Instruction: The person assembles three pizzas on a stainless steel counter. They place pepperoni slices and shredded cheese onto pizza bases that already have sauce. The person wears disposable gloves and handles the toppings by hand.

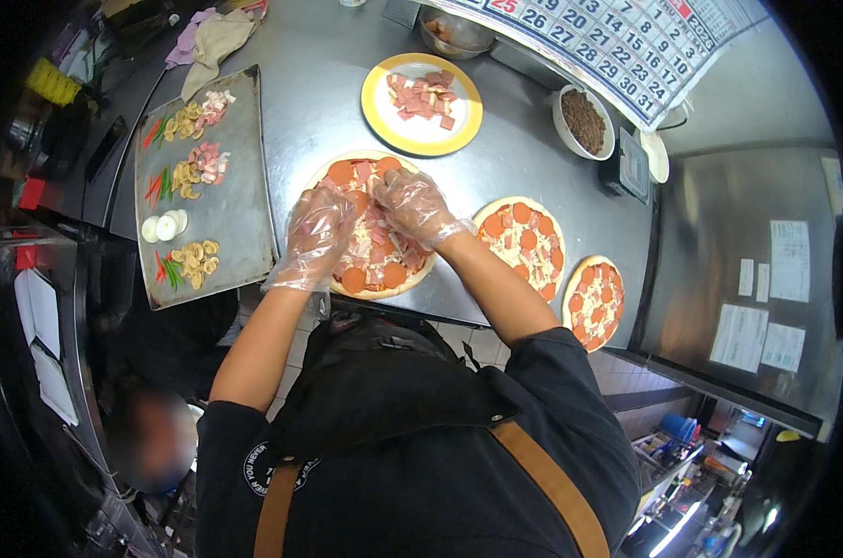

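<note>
A large pizza (378, 249) with pepperoni slices, shredded cheese and pink ham pieces lies on the steel counter in front of me. Both my hands wear clear plastic gloves. My left hand (319, 232) is curled over the pizza's left side, fingers closed. Over its upper right part, my right hand (417, 206) has its fingertips pinched together; whatever is in either hand is hidden. Beyond the pizza stands a yellow-rimmed plate (373, 113) of cut ham squares (424, 99). To the right lie a medium pizza (524, 244) and a smaller one (593, 302), both with pepperoni.
At left, a metal tray (245, 186) bears mushrooms, pepper strips, onion rings and chopped meat. Cloths (219, 51) lie behind it. Far right stand a bowl of ground meat (584, 123), a lidded container (628, 167) and a metal bowl (454, 35). Another person is at lower left.
</note>
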`<move>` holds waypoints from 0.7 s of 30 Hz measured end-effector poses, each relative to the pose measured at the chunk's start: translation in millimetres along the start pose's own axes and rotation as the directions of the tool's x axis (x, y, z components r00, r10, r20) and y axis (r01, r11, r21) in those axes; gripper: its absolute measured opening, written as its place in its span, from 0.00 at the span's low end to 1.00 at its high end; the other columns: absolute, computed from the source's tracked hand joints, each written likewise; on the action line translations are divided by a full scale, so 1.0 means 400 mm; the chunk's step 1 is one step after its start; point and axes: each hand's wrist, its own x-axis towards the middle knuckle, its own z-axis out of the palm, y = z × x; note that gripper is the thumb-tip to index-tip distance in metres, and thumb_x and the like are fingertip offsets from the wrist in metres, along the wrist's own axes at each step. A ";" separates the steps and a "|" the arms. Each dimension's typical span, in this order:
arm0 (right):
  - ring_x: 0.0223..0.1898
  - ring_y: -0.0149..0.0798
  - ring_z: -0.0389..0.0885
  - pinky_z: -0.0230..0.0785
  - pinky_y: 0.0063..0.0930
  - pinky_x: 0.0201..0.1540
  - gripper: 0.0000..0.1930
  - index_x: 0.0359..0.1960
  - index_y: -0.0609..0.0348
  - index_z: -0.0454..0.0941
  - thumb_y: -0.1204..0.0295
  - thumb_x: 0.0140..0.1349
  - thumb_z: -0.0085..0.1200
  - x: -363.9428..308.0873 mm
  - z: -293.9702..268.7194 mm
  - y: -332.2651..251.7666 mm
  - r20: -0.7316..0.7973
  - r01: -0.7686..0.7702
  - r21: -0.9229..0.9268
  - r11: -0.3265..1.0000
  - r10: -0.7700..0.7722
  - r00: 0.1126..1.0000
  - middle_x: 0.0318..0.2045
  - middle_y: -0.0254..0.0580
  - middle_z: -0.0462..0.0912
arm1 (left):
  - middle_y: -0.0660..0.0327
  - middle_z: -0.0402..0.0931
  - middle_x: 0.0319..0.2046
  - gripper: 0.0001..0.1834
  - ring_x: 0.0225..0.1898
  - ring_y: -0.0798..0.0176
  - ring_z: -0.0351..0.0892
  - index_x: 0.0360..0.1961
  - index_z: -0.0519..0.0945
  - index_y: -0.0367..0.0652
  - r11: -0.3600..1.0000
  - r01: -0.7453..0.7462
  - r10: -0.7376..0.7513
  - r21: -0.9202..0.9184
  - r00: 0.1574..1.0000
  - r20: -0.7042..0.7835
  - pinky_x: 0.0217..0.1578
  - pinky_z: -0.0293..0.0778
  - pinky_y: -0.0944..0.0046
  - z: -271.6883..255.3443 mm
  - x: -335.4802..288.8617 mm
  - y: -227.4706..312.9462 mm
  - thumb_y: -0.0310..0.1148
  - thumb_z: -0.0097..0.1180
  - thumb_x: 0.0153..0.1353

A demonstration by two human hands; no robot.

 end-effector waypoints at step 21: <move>0.46 0.45 0.91 0.81 0.36 0.52 0.17 0.54 0.63 0.89 0.65 0.72 0.59 -0.092 -0.080 0.100 0.230 -0.525 0.611 0.592 0.502 0.834 0.48 0.52 0.91 | 0.54 0.81 0.56 0.15 0.61 0.43 0.77 0.49 0.87 0.42 0.980 0.087 -0.117 0.179 0.979 0.169 0.64 0.71 0.41 0.082 0.095 0.063 0.42 0.59 0.73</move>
